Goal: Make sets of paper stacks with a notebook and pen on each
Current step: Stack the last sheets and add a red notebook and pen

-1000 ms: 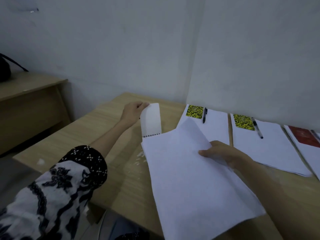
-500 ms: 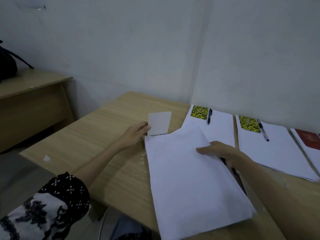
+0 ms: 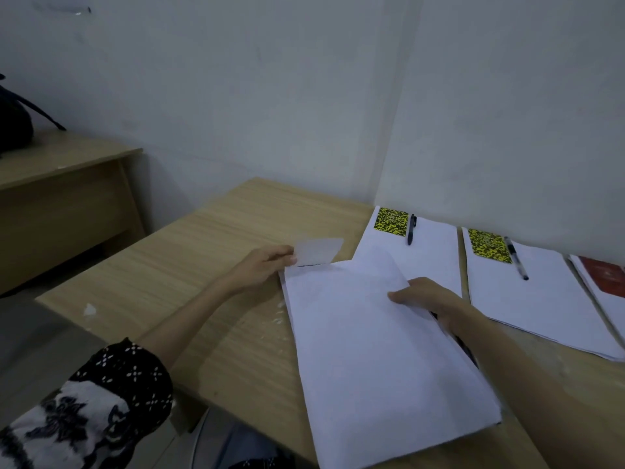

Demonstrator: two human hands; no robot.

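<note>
A white paper stack lies on the wooden desk in front of me. My right hand grips its right edge, thumb on top and fingers under the sheets. My left hand pinches a small white spiral notebook by its left edge, held at the stack's far left corner. Further right lie two finished sets: a paper stack with a yellow-black notebook and black pen, and another stack with a yellow-black notebook and pen.
A red notebook on more paper sits at the far right edge. The wall runs close behind the sets. A second desk with a dark bag stands at the left, across a gap of floor.
My left hand has brought the white notebook down from upright and toward the stack's far left corner. My right hand has lowered the lifted sheets flat onto the stack.
</note>
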